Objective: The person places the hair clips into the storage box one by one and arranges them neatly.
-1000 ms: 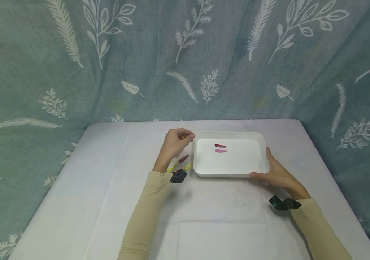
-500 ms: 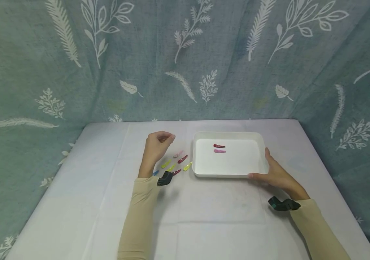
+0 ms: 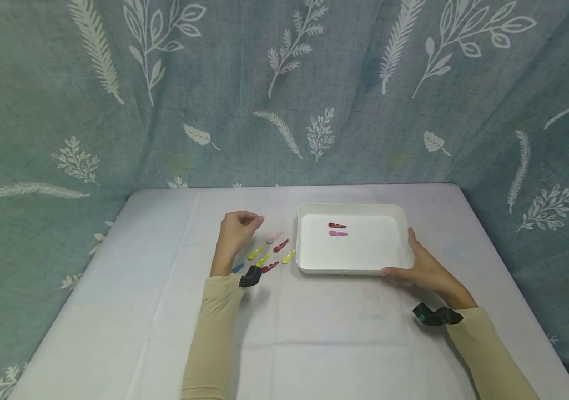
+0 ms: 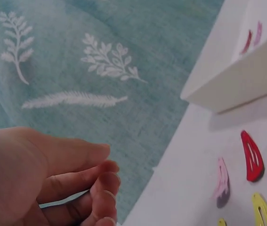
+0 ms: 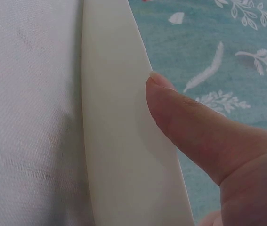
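Note:
My left hand (image 3: 236, 236) is just left of several snap hair clips scattered on the table. Its fingers are curled and the thumb tip meets them, with nothing showing between in the left wrist view. Nearest lie a pink clip (image 4: 222, 183), a red clip (image 4: 252, 157) and a yellow clip (image 3: 255, 253). A blue clip (image 3: 237, 268) is partly hidden by the left wrist. With my right hand (image 3: 429, 266) I hold the white tray (image 3: 354, 272) at its front right corner, the thumb (image 5: 180, 120) on the rim. Inside the tray, a red clip (image 3: 337, 225) lies above a pinkish-purple clip (image 3: 338, 233).
More clips lie between the left wrist and the tray: a yellow clip (image 3: 288, 256) close to the tray's left wall and another red clip (image 3: 270, 267) nearer the wrist. A white cloth (image 3: 334, 355) covers the table. Behind it hangs a leaf-patterned blue-green curtain (image 3: 234, 83).
My left hand has moved left from the tray's left edge, then dipped slightly toward me, uncovering several clips on the table. The right hand and the tray stay put.

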`<state>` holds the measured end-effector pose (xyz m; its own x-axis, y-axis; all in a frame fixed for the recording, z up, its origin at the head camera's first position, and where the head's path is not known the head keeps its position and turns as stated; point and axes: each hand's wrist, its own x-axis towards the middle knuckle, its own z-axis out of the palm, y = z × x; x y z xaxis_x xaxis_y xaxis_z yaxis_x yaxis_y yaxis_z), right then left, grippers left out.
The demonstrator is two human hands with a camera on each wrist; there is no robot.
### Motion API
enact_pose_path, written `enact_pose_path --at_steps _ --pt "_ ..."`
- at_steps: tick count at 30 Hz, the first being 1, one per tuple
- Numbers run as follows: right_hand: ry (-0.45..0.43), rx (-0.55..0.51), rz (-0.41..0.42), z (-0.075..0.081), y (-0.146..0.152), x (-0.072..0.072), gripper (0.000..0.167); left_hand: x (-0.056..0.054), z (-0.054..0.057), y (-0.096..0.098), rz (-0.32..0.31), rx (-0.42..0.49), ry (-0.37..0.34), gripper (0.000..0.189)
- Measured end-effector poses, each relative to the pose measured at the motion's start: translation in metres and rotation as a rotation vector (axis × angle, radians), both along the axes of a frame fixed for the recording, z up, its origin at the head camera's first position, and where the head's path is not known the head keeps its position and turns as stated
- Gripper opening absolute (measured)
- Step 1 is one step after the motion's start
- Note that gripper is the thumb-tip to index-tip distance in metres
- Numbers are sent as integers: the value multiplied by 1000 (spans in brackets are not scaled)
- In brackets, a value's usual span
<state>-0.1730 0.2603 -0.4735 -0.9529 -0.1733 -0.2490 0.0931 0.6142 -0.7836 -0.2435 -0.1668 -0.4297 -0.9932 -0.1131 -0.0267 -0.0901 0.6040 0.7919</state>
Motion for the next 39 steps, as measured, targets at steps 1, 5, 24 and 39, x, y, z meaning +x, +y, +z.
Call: enact_pose_path --at_steps 1,5,24,39 --pt "1 -2 1 0 0 0 144 -1 -2 -1 3 -7 -16 36" --pt "-1 -12 4 0 0 1 143 -3 -8 -3 4 -26 -73 38" --pt "-21 44 2 2 1 1 143 -7 -26 1 -31 -142 -237 36" --pt "-26 54 -15 4 -2 1 145 -8 -32 3 -58 -198 -285 36"
